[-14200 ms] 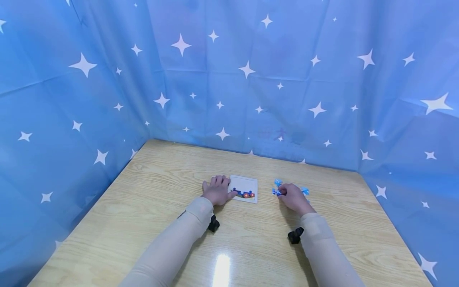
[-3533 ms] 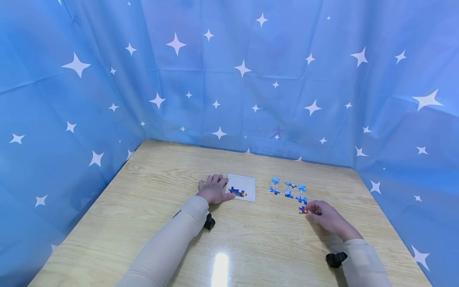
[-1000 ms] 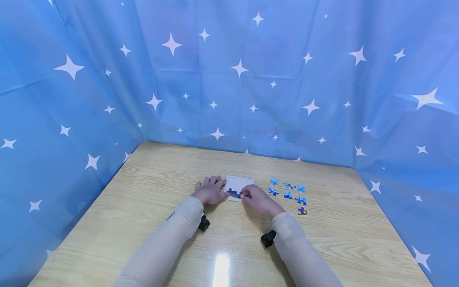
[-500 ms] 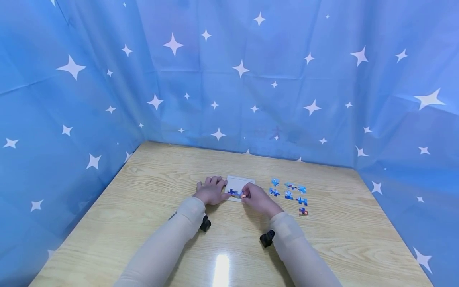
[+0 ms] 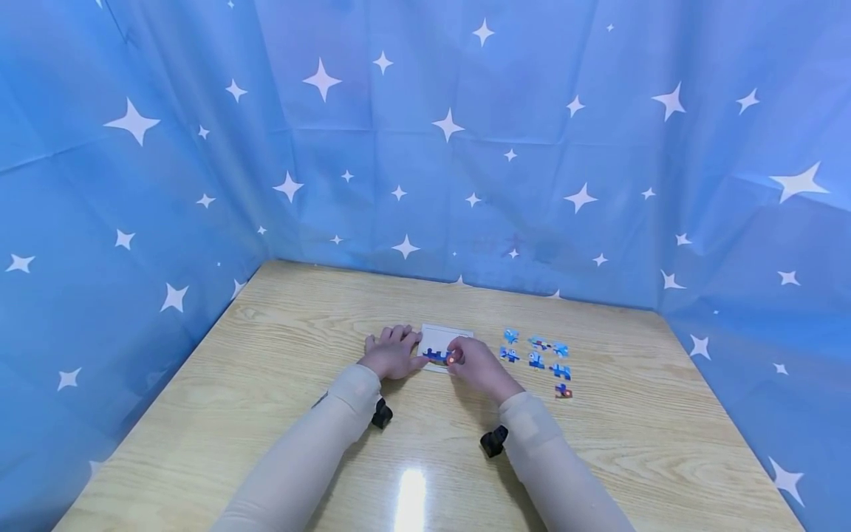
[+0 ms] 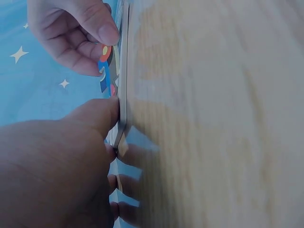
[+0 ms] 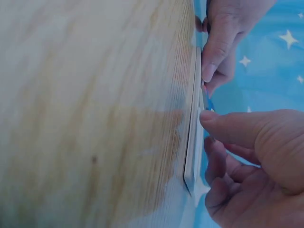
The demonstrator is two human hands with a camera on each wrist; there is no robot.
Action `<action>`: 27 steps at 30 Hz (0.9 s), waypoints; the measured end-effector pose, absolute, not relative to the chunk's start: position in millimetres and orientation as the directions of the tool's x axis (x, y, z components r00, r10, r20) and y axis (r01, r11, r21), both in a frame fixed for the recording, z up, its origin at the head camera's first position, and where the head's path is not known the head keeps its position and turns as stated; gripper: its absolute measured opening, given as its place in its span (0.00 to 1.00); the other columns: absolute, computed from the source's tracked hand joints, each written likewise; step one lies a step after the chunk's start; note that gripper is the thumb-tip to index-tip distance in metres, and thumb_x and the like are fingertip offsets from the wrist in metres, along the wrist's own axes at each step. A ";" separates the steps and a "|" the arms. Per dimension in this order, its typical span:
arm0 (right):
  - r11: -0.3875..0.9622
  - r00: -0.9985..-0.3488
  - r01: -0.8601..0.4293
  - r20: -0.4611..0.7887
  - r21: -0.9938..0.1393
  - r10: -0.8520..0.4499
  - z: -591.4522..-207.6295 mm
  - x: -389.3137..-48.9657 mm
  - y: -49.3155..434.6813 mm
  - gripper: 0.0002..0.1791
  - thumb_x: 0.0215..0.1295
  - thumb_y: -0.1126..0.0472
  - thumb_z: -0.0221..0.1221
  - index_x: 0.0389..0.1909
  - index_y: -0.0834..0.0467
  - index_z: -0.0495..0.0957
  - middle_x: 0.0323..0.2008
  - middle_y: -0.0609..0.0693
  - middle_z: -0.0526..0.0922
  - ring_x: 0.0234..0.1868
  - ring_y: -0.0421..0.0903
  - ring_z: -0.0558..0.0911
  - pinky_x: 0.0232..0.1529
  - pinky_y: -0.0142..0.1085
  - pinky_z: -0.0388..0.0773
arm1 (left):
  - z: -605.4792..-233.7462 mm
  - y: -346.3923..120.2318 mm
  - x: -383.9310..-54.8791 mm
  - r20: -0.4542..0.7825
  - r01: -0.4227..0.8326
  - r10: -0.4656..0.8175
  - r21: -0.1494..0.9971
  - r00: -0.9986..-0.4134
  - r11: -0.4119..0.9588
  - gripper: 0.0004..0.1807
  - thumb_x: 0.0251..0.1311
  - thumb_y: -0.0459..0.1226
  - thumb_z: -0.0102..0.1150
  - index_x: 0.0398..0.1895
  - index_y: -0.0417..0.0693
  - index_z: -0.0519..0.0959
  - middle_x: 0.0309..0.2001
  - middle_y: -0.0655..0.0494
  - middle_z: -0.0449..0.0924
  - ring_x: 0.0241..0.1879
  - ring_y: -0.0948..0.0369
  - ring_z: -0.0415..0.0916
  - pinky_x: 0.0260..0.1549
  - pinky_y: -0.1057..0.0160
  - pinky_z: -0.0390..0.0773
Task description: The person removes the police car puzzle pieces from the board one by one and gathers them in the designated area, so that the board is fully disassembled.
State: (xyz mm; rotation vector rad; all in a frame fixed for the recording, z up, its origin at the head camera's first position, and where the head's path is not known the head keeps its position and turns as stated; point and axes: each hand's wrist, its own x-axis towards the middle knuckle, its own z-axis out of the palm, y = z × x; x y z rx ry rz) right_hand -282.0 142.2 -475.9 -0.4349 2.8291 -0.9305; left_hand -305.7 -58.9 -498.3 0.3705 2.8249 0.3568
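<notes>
My left hand (image 5: 391,355) rests at the left side of a small white puzzle tray (image 5: 444,338), fingers spread and thumb on its near rim. At the tray's near right part, my right hand (image 5: 477,365) pinches a blue jigsaw piece (image 6: 104,71) with an orange-red wheel between thumb and fingers. In the left wrist view the piece stands up at an angle over the tray. Left of it, dark blue jigsaw pieces (image 5: 435,355) lie along the tray's near side. The right fingers hide part of the tray.
Several loose blue jigsaw pieces (image 5: 535,360) lie on the wooden table (image 5: 319,310) to the right of the tray. Nearest me among them is a piece with a red wheel (image 5: 564,391). A blue star-patterned curtain (image 5: 425,148) hangs behind and beside the table.
Since 3.5 s ago my right hand has left the loose wheel piece and moved left to the tray, pinching another there. Over the last second that piece has tilted slightly; my left hand has stayed.
</notes>
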 end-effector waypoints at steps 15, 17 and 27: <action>0.804 -0.952 -0.239 -0.031 -0.544 -0.303 -475.5 -277.7 149.9 0.12 0.68 0.66 0.65 0.51 0.64 0.84 0.42 0.53 0.82 0.43 0.47 0.81 0.46 0.44 0.80 | -487.1 -60.0 -295.7 -0.218 0.231 0.297 0.284 -0.930 0.931 0.37 0.74 0.63 0.43 0.81 0.63 0.57 0.81 0.55 0.46 0.78 0.48 0.44 0.68 0.31 0.46; 0.794 -0.955 -0.217 -0.042 -0.568 -0.292 -475.0 -276.3 152.4 0.11 0.68 0.66 0.65 0.50 0.63 0.84 0.42 0.52 0.83 0.43 0.46 0.82 0.45 0.43 0.80 | -486.3 -60.4 -294.9 -0.218 0.236 0.302 0.283 -0.928 0.930 0.37 0.73 0.63 0.43 0.81 0.63 0.57 0.81 0.55 0.46 0.78 0.47 0.44 0.68 0.31 0.46; 0.784 -0.960 -0.197 -0.048 -0.589 -0.278 -474.2 -271.1 171.1 0.11 0.71 0.64 0.62 0.52 0.60 0.83 0.44 0.51 0.82 0.44 0.46 0.81 0.46 0.45 0.80 | -495.5 -60.6 -301.5 -0.233 0.224 0.299 0.301 -0.925 0.927 0.37 0.73 0.64 0.42 0.81 0.66 0.55 0.82 0.57 0.43 0.79 0.48 0.41 0.69 0.30 0.42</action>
